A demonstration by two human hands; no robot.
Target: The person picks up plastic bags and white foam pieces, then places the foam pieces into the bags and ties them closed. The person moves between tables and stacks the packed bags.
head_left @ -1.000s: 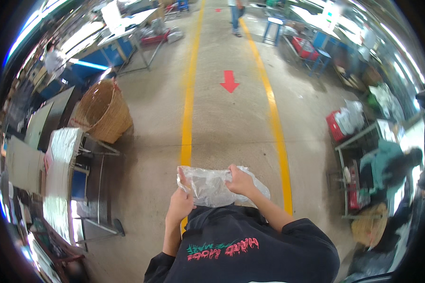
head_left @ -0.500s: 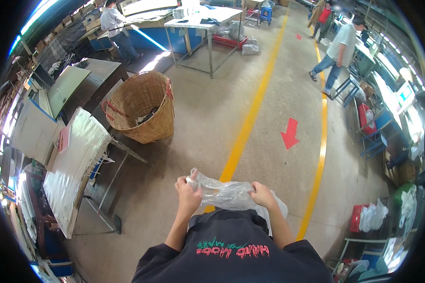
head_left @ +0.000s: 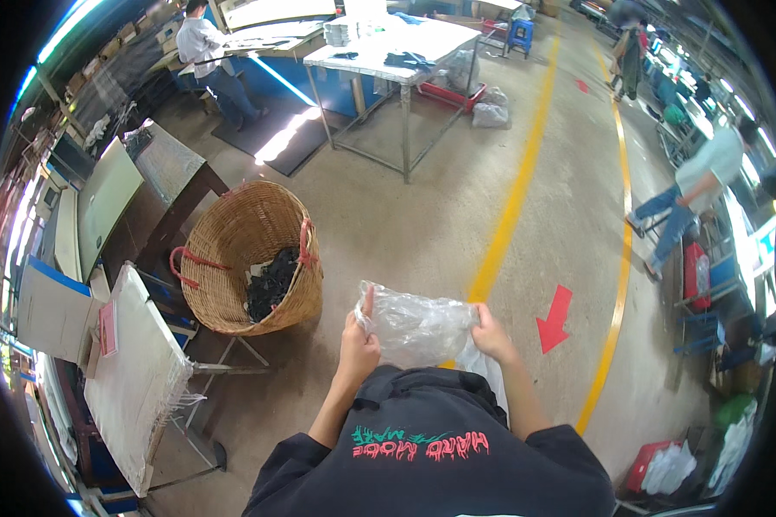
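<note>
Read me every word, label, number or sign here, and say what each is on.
Black top: red and green lettering, which I won't copy out.
Floor: red arrows, no words on them.
Red sheet on the pale table at left: too small to read.
Clear plastic bag: no legible print.

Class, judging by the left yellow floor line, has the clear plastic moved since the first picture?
Yes, leftward: the clear plastic, then mostly right of the left yellow floor line, now appears mostly left of it.
</note>
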